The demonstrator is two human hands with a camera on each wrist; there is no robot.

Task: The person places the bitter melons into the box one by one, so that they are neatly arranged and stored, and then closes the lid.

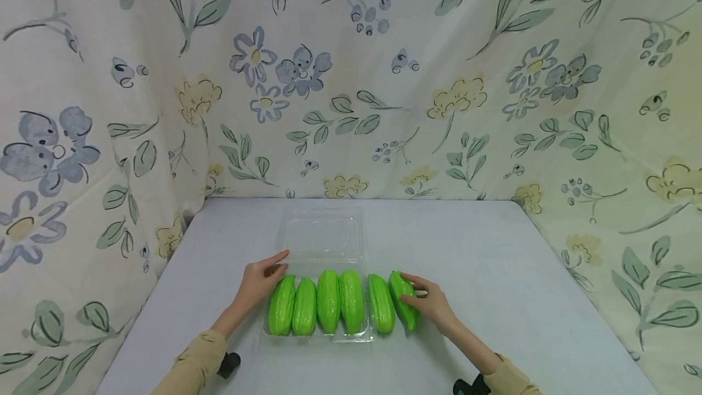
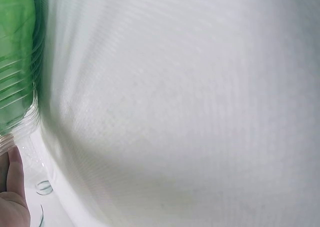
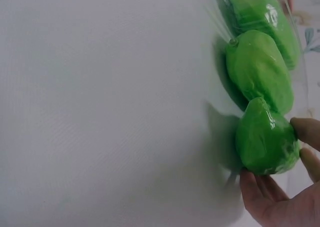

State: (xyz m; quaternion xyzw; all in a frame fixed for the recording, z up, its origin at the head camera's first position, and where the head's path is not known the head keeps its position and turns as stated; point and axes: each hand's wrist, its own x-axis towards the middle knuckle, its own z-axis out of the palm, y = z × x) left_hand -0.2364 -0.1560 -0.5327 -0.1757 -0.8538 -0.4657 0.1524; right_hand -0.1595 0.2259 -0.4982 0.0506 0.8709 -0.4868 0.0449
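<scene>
A clear plastic clamshell box (image 1: 359,338) lies with its lid folded back, and several bright green gourds (image 1: 328,302) stand side by side in its base. My left hand (image 1: 262,277) touches the box's back left corner with fingers extended; in the left wrist view, the fingertip meets the clear wall beside a gourd. Just right of the box, another green gourd (image 1: 381,303) lies on the table. My right hand (image 1: 433,303) holds the rightmost gourd (image 3: 266,139) between thumb and fingers, slightly tilted, its tapered end towards me.
The box's lid (image 1: 323,233) lies flat behind the base. Under everything is a white table (image 1: 471,249), backed and flanked by a floral curtain (image 1: 351,78). Dark wrist-worn devices (image 1: 229,364) show at both sleeves.
</scene>
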